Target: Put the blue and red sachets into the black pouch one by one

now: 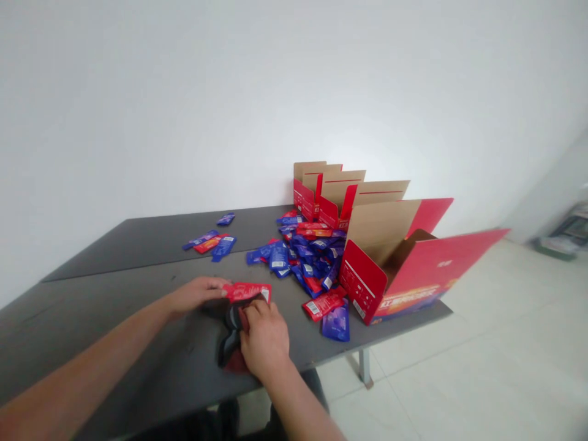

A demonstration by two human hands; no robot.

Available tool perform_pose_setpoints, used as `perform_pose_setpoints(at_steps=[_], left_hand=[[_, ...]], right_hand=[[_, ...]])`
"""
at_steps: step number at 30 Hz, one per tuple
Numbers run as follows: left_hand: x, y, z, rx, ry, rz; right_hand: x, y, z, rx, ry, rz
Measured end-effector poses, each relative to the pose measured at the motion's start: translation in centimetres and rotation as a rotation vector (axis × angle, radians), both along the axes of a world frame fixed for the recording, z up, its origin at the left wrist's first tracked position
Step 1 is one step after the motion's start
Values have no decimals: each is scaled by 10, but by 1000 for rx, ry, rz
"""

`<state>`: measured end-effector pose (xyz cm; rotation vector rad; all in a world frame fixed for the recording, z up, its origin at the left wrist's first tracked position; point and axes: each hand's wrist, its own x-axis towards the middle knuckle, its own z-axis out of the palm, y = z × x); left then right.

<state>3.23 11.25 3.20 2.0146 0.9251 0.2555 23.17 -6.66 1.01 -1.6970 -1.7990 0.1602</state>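
My left hand point(199, 293) is closed at the left end of a small red packet point(245, 290) with white print, just above the table's front part. Right beside it, my right hand point(266, 338) has its fingers curled into a dark, glossy black and reddish-brown item point(231, 340), perhaps a soft pouch, which lies near the table edge. Its exact kind is unclear, and the right fingertips are partly hidden. The item sits below the red packet, and the right hand covers part of it.
A heap of blue and red packets point(305, 251) lies right of centre. Several more packets point(209, 242) are scattered further back. Red cardboard boxes with raised flaps stand in a row at right, the nearest box point(362, 285) by the edge of the grey table point(138, 269). A white wall is behind.
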Motion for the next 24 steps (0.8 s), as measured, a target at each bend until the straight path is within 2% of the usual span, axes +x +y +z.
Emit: perform_pose_setpoints(at_steps=[5,8,11,13,15,18,21,24], left_hand=[[39,47,62,-169,49,-212],[86,81,102,-77,143,-252],[145,109,125,9,184,-327],[183,125,129,96,252,-382],[215,140,124,141,287,-384],[246,161,116,238,341,-343],[251,178,115,326,417,-328],[227,191,124,345,512,-348]], right_hand=[[-3,-3,-4,40,62,9],[-4,-2,-9,46,94,6],[-5,0,-13,45,133,13],[-5,2,-16,49,158,17],[-6,4,-21,63,173,21],[-9,8,-28,100,192,7],[-11,11,-32,137,215,-11],[-13,13,-35,171,226,-8]])
